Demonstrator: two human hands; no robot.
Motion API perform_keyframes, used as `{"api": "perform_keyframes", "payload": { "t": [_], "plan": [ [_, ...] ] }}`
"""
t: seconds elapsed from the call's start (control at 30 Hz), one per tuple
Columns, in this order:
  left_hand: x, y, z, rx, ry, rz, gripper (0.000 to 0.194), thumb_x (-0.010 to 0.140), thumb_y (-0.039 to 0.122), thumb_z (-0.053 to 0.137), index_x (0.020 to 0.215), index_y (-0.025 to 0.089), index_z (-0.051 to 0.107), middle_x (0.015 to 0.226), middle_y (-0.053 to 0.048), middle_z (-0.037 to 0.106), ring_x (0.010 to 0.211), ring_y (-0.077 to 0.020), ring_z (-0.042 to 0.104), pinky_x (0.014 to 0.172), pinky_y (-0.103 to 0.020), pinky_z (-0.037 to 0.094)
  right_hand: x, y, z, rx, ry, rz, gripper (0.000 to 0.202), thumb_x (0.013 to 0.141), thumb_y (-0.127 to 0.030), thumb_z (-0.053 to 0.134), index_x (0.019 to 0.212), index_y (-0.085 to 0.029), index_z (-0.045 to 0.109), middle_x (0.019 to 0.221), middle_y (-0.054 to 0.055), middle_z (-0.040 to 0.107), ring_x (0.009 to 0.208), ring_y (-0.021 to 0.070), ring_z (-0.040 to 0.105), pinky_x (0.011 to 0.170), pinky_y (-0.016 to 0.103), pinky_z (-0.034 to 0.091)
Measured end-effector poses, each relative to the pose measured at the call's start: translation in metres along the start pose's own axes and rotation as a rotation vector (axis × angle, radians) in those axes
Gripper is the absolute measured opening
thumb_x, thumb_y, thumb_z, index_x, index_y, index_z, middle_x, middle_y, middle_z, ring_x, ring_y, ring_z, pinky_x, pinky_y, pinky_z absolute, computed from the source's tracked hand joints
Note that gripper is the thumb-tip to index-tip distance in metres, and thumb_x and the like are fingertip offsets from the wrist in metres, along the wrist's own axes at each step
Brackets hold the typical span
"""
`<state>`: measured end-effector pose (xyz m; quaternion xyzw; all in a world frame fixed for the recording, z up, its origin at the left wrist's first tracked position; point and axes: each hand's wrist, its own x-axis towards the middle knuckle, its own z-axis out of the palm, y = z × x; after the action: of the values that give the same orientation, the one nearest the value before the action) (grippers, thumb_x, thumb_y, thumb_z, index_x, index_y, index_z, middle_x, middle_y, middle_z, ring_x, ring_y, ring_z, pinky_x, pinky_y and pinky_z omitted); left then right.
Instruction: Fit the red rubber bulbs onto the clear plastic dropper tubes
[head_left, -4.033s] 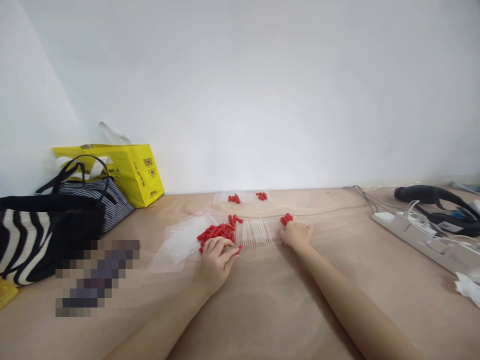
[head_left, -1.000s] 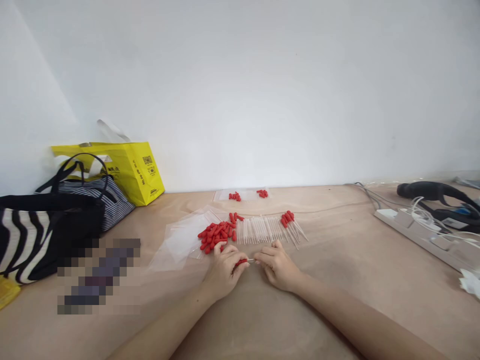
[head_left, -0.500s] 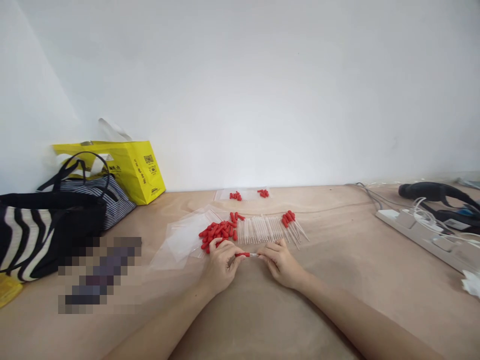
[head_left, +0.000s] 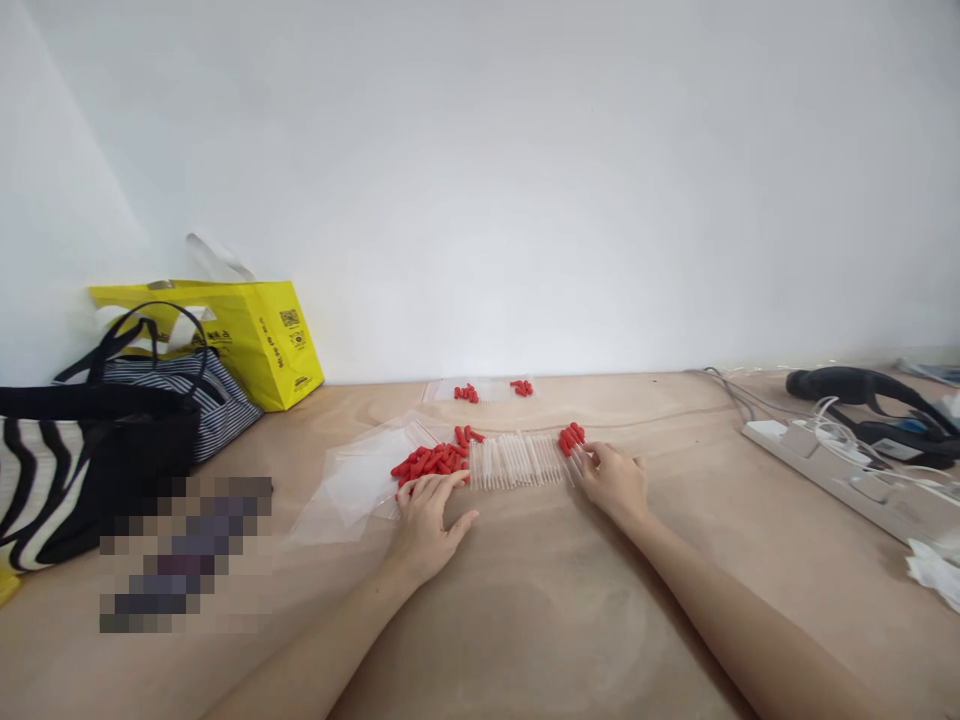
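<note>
My left hand (head_left: pixel 429 527) lies by the near edge of a pile of red rubber bulbs (head_left: pixel 431 460), fingers stretched apart and holding nothing. To the right of the pile is a row of thin glass tubes (head_left: pixel 517 461) laid side by side. Beyond the row's right end my right hand (head_left: pixel 613 482) has its fingers closed on a glass dropper, at a bunch of droppers with red bulbs (head_left: pixel 571 438). The fingers cover most of the droppers' glass stems.
Clear plastic bags (head_left: pixel 352 480) lie left of the bulbs. A bag with red bulbs (head_left: pixel 480 390) is near the wall. A yellow bag (head_left: pixel 281 340) and a black striped bag (head_left: pixel 112 470) stand left. A white power strip (head_left: pixel 832 465) and black device (head_left: pixel 862 385) are right.
My right hand has moved right with the dropper to the bunch of droppers. My left hand has let go of the red bulb and opened beside the pile.
</note>
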<state>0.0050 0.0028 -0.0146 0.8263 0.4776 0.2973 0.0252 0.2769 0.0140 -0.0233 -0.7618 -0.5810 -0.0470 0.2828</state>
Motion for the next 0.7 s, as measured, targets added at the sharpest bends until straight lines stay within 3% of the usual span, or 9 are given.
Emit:
{"api": "perform_keyframes", "payload": {
  "t": [0.27,0.5,0.7],
  "plan": [
    [0.001,-0.001,0.002,0.073,0.065,-0.07,0.019,0.07,0.026,0.057,0.089,0.026,0.058,0.095,-0.002,0.06,0.094,-0.0247,0.048,0.083,-0.046,0.026,0.005,-0.005,0.006,-0.195,-0.083,0.067,0.021,0.079,-0.026,0.04,0.084,-0.02,0.06,0.081,0.007,0.064,0.082,0.0203,0.055,0.072,0.034,0.023],
    [0.004,-0.006,0.004,0.159,0.154,-0.095,0.008,0.07,0.028,0.058,0.077,0.024,0.06,0.086,-0.003,0.058,0.086,-0.0232,0.049,0.08,-0.045,0.027,0.003,-0.01,0.006,-0.144,-0.035,-0.028,0.027,0.08,-0.035,0.04,0.081,-0.02,0.062,0.088,0.007,0.063,0.082,0.0201,0.054,0.074,0.035,0.022],
    [0.014,-0.01,0.003,0.319,0.257,-0.116,0.013,0.071,0.03,0.056,0.081,0.023,0.06,0.089,-0.006,0.057,0.087,-0.0252,0.048,0.079,-0.044,0.027,0.002,-0.017,0.006,-0.163,-0.148,-0.016,0.028,0.077,-0.038,0.042,0.074,-0.02,0.063,0.085,0.007,0.063,0.084,0.0222,0.054,0.075,0.037,0.023]
  ]
}}
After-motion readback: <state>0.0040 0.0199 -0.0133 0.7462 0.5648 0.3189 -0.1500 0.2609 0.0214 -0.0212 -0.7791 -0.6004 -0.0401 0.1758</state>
